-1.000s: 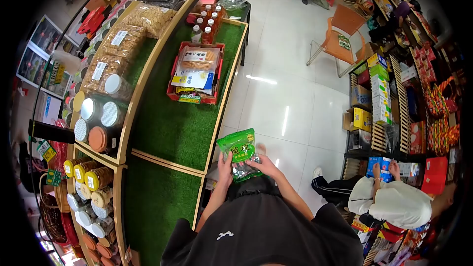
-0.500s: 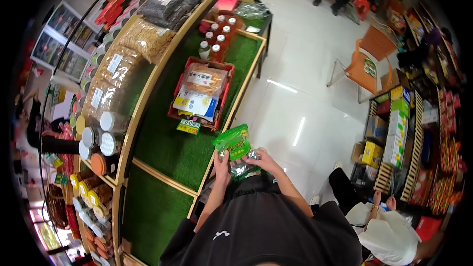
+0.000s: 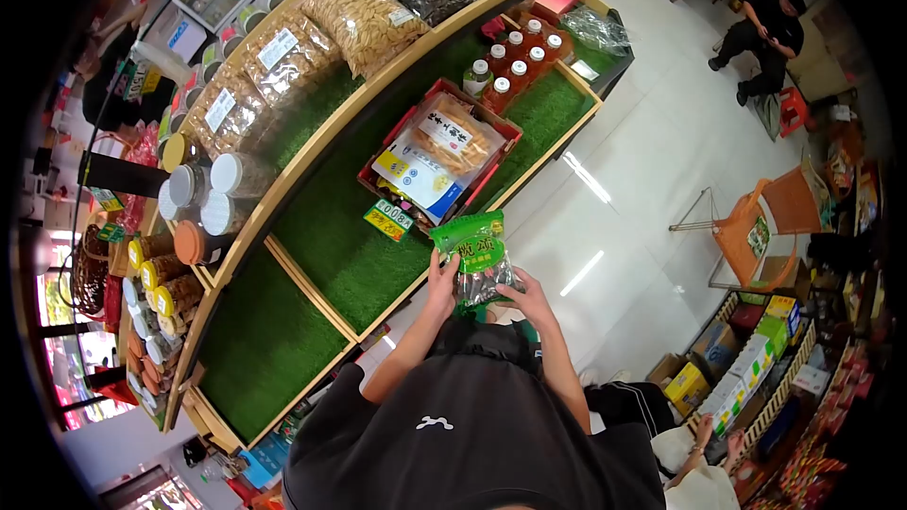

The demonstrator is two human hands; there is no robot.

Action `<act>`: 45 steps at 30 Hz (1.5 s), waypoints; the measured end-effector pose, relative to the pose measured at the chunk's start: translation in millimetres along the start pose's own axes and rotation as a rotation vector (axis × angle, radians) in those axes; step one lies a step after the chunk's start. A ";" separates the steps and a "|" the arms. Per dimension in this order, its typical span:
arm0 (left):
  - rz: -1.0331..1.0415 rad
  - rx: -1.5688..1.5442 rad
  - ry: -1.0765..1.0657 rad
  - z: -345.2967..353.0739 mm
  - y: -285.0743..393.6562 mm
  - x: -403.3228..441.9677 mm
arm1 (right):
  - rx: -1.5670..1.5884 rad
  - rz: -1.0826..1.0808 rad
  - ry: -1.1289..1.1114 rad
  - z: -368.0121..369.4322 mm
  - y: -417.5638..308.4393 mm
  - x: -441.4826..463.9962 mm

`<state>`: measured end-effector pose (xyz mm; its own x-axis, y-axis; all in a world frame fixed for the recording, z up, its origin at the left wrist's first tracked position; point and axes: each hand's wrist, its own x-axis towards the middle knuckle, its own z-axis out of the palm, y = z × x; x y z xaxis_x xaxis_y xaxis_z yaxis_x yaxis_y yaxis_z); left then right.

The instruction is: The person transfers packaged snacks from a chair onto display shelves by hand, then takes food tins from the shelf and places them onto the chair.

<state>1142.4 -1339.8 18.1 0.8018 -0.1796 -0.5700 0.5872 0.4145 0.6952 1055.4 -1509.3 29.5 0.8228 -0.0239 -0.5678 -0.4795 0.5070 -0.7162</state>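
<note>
A green and clear snack bag (image 3: 482,260) is held upright in front of my body, its printed green top facing up. My left hand (image 3: 442,281) grips the bag's left edge. On the opposite side, my right hand (image 3: 527,297) holds its lower right edge. Just beyond the bag is the green-turf shelf (image 3: 364,269), where a red box (image 3: 510,127) holds flat packets (image 3: 444,146). A green and yellow price tag (image 3: 388,219) hangs at the box's near corner.
Bottles (image 3: 518,69) stand behind the box. Jars (image 3: 227,194) and large bags (image 3: 364,19) fill the upper shelf. An orange chair (image 3: 756,227) is at the right. One person sits at the back (image 3: 770,33); another person's hands (image 3: 704,434) are at the lower right.
The view has turned, so the shelf now slants up to the right and the chair lies farther right. The bag remains in both my hands, now near the box and price tag.
</note>
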 end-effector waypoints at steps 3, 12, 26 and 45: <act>0.014 -0.059 -0.032 11.2 2.8 28.5 | -0.005 -0.002 -0.004 -3.3 -18.9 26.5; 0.224 -0.197 0.134 11.0 49.4 107.3 | -0.236 0.148 -0.145 28.5 -83.7 147.5; 0.197 0.088 0.403 -28.9 85.9 211.4 | -0.666 -0.094 -0.039 79.1 -74.9 265.2; -0.041 -0.129 0.552 13.7 9.7 137.1 | -0.696 -0.103 -0.225 31.6 -72.7 249.4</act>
<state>1259.5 -1372.6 -47.4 0.5810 0.2804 -0.7641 0.5709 0.5287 0.6282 1305.1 -1524.9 -47.2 0.8811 0.1734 -0.4400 -0.4171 -0.1537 -0.8958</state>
